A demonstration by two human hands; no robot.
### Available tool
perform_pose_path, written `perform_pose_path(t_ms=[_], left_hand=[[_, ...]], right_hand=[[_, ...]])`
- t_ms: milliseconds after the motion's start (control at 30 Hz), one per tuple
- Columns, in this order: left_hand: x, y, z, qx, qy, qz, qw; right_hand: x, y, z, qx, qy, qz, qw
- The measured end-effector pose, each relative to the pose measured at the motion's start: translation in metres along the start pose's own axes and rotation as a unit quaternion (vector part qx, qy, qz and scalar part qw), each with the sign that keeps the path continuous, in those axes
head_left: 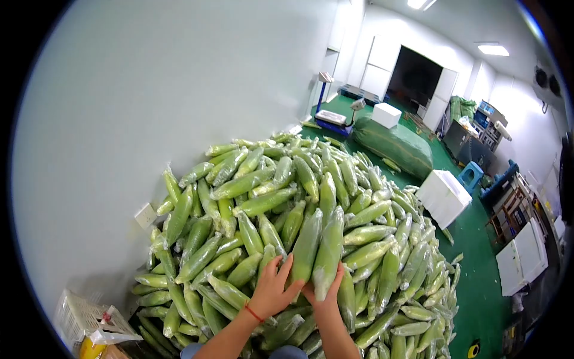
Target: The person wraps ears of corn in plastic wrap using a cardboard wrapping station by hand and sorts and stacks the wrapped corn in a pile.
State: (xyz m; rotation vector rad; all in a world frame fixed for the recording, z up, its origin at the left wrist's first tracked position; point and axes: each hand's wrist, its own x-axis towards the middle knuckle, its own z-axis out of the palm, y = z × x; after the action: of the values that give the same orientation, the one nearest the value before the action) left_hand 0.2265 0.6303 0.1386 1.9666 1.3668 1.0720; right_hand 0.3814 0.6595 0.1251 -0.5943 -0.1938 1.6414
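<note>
Two ears of corn in green husks and clear plastic wrap stand out side by side at the front of a large pile of corn (251,200). My left hand (275,291), with a red string at the wrist, has its fingers and thumb around the lower end of the left ear of corn (307,245). My right hand (326,294) grips the lower end of the right ear of corn (328,251) from below and the side. Part of each hand's hold is hidden behind the ears. More wrapped ears lie close around both hands.
A white wall (149,90) borders the pile on the left, with a white plastic basket (92,320) at its foot. Right of the pile are white foam boxes (445,197), a big green sack (391,146) and a blue stool (470,175). A platform scale (332,118) stands behind.
</note>
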Motion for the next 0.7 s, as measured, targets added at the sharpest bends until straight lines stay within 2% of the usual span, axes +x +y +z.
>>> perform_pose_path(t_ms=[33,67,133,167,200,233,300,333,367,400,433,467,533,567,633,700], left_hand=[[-0.007,0.006,-0.009,-0.033,0.025,0.011,0.999],[-0.018,0.011,-0.018,-0.065,0.048,0.02,0.996],[-0.053,0.01,-0.038,-0.036,0.076,0.02,0.996],[-0.072,0.001,-0.044,-0.013,0.087,0.009,0.996],[-0.094,-0.017,-0.041,-0.017,0.113,-0.01,0.993],[-0.116,-0.035,-0.037,-0.021,0.137,-0.03,0.99],[-0.16,-0.069,-0.039,0.068,0.132,-0.083,0.985],[-0.175,-0.077,-0.046,0.115,0.128,-0.112,0.979],[-0.182,-0.079,-0.056,0.088,0.121,-0.144,0.978],[-0.189,-0.077,-0.065,0.057,0.111,-0.18,0.976],[-0.198,-0.073,-0.07,0.019,0.099,-0.22,0.97],[-0.203,-0.066,-0.07,-0.013,0.123,-0.242,0.962],[-0.199,-0.055,-0.067,-0.074,0.178,-0.279,0.941],[-0.199,-0.056,-0.062,-0.037,0.187,-0.243,0.951],[-0.186,-0.054,-0.056,0.003,0.15,-0.206,0.967],[-0.162,-0.054,-0.045,0.065,0.136,-0.141,0.978]], right_hand=[[0.019,-0.002,0.01,0.054,-0.057,0.001,0.997],[0.03,-0.01,0.021,0.028,-0.07,0.018,0.997],[0.083,-0.027,0.039,0.029,-0.133,-0.008,0.991],[0.115,-0.04,0.052,0.023,-0.152,0.013,0.988],[0.151,-0.05,0.069,0.005,-0.231,0.008,0.973],[0.195,-0.059,0.083,0.012,-0.196,-0.001,0.981],[0.27,-0.075,0.106,-0.041,-0.15,-0.011,0.988],[0.292,-0.081,0.122,-0.131,-0.035,-0.055,0.989],[0.339,-0.086,0.113,-0.168,0.017,-0.096,0.981],[0.325,-0.082,0.128,-0.242,0.115,-0.146,0.952],[0.32,-0.077,0.12,-0.309,0.069,-0.182,0.931],[0.283,-0.064,0.128,-0.395,0.046,-0.222,0.891],[0.281,-0.041,0.099,-0.515,-0.02,-0.279,0.811],[0.278,-0.028,0.078,-0.558,-0.043,-0.296,0.774],[0.212,-0.005,0.064,-0.652,-0.083,-0.234,0.716],[0.155,0.017,0.041,-0.723,-0.131,-0.283,0.616]])
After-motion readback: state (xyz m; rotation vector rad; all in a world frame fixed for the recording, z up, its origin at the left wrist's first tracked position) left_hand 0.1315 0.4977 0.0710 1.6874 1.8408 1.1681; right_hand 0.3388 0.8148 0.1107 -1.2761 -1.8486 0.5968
